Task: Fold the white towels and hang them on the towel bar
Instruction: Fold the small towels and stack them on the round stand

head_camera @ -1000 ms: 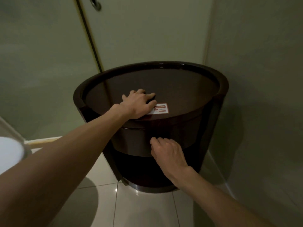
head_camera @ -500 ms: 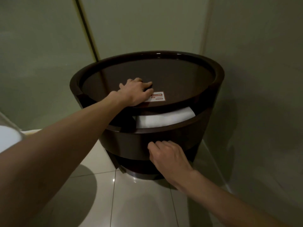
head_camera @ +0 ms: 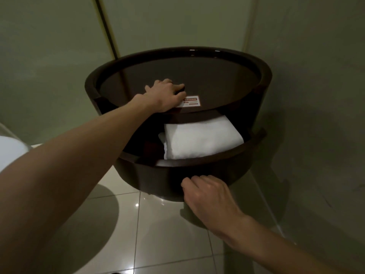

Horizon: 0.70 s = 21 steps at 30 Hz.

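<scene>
Lying crosswise in the open drawer [head_camera: 197, 171] of the round cabinet [head_camera: 177, 54], long axis left to right, the folded white towel [head_camera: 203, 140] sits just beyond the right hand [head_camera: 207, 196], which grips the drawer front, while the left hand [head_camera: 166, 94] rests on top, holding nothing.
</scene>
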Each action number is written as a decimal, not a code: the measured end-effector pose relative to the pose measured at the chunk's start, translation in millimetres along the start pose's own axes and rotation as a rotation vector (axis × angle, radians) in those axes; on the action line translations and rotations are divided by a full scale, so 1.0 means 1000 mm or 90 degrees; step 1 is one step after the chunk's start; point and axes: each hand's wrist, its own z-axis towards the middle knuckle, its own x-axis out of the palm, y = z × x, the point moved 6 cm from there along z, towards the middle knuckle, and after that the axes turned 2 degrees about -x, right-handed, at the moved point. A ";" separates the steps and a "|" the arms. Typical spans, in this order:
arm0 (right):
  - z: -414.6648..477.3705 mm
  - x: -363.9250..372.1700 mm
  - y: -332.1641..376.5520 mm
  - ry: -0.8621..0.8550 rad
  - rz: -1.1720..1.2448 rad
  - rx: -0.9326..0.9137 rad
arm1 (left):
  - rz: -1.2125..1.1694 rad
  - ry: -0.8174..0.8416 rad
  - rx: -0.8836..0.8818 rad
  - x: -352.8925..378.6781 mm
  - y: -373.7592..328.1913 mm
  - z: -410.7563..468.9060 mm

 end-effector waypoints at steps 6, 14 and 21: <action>-0.018 -0.012 0.015 0.012 -0.008 -0.019 | -0.021 -0.013 -0.001 -0.002 0.000 -0.002; -0.034 -0.021 0.026 0.035 -0.004 -0.011 | -0.051 -0.085 0.076 -0.016 -0.013 -0.021; -0.034 -0.026 0.028 0.013 0.014 0.008 | -0.039 -0.036 0.159 -0.001 -0.035 -0.056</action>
